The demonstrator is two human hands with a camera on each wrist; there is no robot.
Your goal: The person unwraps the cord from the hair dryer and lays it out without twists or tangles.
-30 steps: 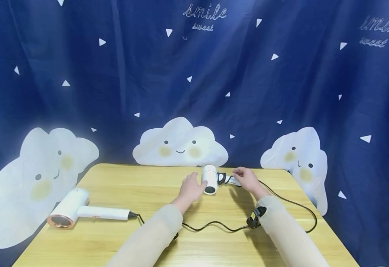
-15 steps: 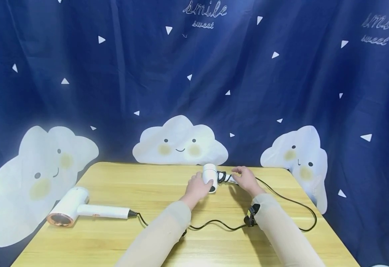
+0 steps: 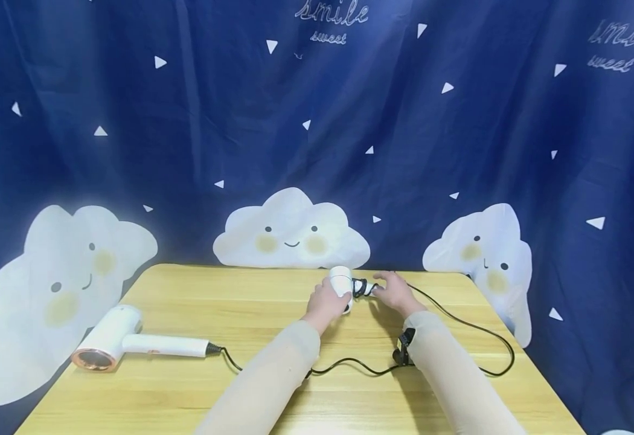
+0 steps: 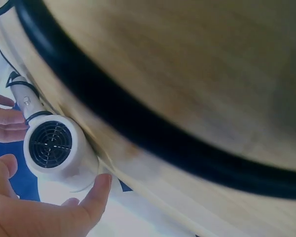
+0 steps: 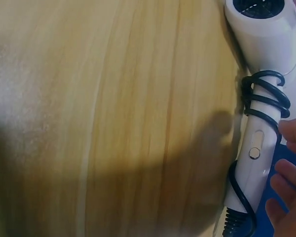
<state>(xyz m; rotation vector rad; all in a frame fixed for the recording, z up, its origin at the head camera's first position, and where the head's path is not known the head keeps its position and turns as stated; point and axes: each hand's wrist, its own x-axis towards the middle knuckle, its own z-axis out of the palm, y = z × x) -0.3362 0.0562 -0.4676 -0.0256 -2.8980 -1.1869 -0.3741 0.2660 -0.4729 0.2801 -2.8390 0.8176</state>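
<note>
Cord-wrapped hair dryer [image 3: 341, 279] is lying at 12 o'clock, coils [image 5: 271, 91] already circling its handle [image 5: 253, 175], loose cord [image 3: 491, 333] remaining at 2 o'clock, passing beneath sleeves [image 3: 265, 383]; spread left hand [image 3: 325, 303] is bracketing its barrel [image 4: 83, 165], relaxed right hand [image 3: 395, 292] hovering beside, neither visibly gripping; rose-gold-rimmed hair dryer [image 3: 106, 339] is sitting at 10 o'clock

Left hand [image 4: 44, 211] by white hairdryer [image 4: 64, 153], contact unclear
</note>
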